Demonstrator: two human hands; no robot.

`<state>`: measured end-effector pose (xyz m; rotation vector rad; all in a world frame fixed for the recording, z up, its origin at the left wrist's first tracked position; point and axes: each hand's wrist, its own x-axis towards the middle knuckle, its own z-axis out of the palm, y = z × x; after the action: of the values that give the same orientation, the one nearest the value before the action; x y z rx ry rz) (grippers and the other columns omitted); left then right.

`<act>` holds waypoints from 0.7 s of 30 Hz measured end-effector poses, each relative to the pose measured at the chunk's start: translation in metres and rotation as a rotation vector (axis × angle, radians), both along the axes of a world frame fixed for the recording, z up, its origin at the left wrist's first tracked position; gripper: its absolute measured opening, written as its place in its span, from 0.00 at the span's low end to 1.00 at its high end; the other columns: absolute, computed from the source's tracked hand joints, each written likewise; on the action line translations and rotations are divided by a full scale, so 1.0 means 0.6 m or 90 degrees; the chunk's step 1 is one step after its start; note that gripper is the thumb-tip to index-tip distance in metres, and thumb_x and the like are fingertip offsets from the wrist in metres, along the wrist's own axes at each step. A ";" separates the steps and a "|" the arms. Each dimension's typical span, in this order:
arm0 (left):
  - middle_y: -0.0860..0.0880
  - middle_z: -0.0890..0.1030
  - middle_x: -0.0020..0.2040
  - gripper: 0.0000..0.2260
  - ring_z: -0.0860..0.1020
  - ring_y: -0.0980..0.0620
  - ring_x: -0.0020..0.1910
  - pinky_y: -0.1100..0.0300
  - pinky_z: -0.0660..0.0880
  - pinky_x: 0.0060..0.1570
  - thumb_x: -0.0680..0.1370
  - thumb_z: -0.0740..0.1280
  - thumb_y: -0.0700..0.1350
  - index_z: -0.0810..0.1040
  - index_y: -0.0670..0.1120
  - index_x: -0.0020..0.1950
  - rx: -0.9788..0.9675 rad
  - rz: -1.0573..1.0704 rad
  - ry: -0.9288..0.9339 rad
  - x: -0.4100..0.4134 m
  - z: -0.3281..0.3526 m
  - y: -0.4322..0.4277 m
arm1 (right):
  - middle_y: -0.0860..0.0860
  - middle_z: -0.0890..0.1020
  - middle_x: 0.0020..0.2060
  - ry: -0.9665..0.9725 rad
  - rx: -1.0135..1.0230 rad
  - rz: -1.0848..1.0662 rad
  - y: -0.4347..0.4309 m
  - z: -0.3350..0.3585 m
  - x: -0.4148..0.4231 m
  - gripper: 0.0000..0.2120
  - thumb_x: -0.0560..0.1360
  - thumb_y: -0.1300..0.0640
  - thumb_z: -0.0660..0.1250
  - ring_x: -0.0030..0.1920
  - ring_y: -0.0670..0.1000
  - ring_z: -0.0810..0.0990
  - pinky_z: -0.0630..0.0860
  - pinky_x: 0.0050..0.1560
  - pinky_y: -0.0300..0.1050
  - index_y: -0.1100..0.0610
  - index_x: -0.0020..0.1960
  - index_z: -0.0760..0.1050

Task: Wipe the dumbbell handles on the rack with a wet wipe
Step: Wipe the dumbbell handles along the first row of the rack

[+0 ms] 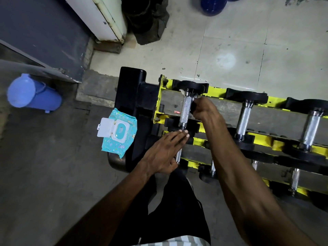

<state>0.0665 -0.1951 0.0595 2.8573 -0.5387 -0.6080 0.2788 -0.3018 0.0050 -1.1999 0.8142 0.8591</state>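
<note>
Centre frame, wiping the leftmost dumbbell handle [185, 109] on the rack [217, 91]: the right hand [204, 110] curls its fingers round the wet wipe [182, 91] against it. The left hand [165, 150], fingers straight, steadies the near end. The next handle [245, 118] waits rightward.

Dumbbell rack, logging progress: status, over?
Left hand flat on leftmost dumbbell near end. Right hand holds wet wipe at handle far end. Nothing blocking.

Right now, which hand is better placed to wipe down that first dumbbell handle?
The right hand: it holds the wet wipe at the far end of the handle. The left hand lies flat on the near weight, with no wipe.
</note>
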 end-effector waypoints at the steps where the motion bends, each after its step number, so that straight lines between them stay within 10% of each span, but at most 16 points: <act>1: 0.43 0.56 0.83 0.45 0.56 0.46 0.81 0.53 0.55 0.79 0.68 0.65 0.52 0.56 0.40 0.83 0.001 0.001 0.001 -0.001 0.000 -0.001 | 0.55 0.81 0.39 0.008 0.024 0.002 0.001 -0.018 0.001 0.08 0.76 0.65 0.60 0.42 0.54 0.79 0.79 0.41 0.43 0.58 0.51 0.75; 9: 0.43 0.57 0.82 0.45 0.57 0.46 0.79 0.53 0.58 0.79 0.68 0.65 0.53 0.57 0.40 0.83 -0.015 0.019 0.005 -0.001 0.003 -0.001 | 0.50 0.83 0.34 -0.287 -0.135 -0.113 -0.004 0.020 -0.053 0.09 0.71 0.68 0.74 0.33 0.46 0.80 0.79 0.37 0.38 0.55 0.38 0.81; 15: 0.41 0.62 0.80 0.43 0.60 0.45 0.78 0.52 0.62 0.77 0.67 0.66 0.51 0.62 0.38 0.80 -0.030 0.022 -0.005 0.000 0.009 -0.002 | 0.49 0.83 0.47 -0.837 -0.484 0.201 -0.013 0.030 -0.082 0.06 0.75 0.58 0.69 0.46 0.50 0.80 0.76 0.43 0.43 0.57 0.49 0.82; 21: 0.42 0.61 0.81 0.43 0.60 0.45 0.78 0.51 0.62 0.77 0.66 0.67 0.49 0.62 0.38 0.81 -0.044 0.036 0.001 -0.003 0.008 -0.003 | 0.48 0.80 0.58 -1.007 -0.651 0.583 -0.034 0.039 -0.064 0.16 0.72 0.65 0.67 0.49 0.55 0.79 0.73 0.36 0.45 0.55 0.58 0.80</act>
<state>0.0648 -0.1967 0.0640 2.7962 -0.4667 -0.5712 0.2406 -0.3224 0.0286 -2.6069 -0.8261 -0.1616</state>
